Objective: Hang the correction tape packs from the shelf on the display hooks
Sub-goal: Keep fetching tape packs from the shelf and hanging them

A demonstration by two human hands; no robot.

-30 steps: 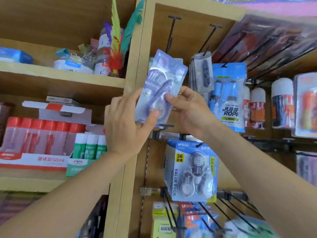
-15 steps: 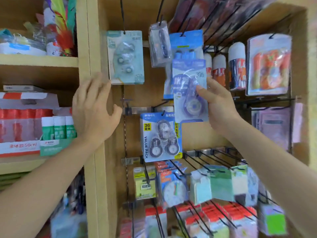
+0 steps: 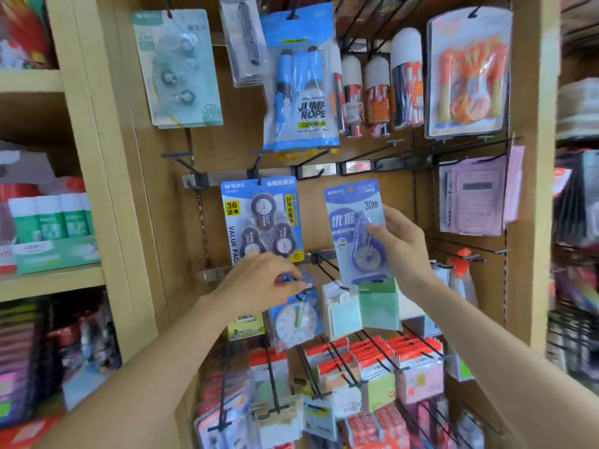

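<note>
My right hand point(image 3: 403, 251) pinches a blue and purple correction tape pack point(image 3: 353, 222) marked 30m by its right side. It holds the pack upright in front of the board, right of a blue value pack point(image 3: 259, 222) of three tapes that hangs on a hook. Just above the held pack, an empty hook point(image 3: 311, 171) sticks out of the metal rail point(image 3: 356, 165). My left hand point(image 3: 259, 285) is below the value pack, its fingertips pinching the blue header of a clock pack point(image 3: 296, 322) on a lower hook. A teal tape pack point(image 3: 176, 69) hangs at the upper left.
A jump rope bag point(image 3: 301, 92), spray cans point(image 3: 377, 92) and an orange blister pack point(image 3: 470, 76) fill the top row. Pink calculator packs point(image 3: 473, 196) hang at the right. Sticky notes point(image 3: 379, 303) and red packs point(image 3: 389, 361) crowd the lower hooks. Glue sticks point(image 3: 48, 218) stand on the left shelf.
My left hand has let go of the tape pack, crossed the wooden post and dropped to the clock pack. My right hand has carried the tape pack down, below the upper rail.
</note>
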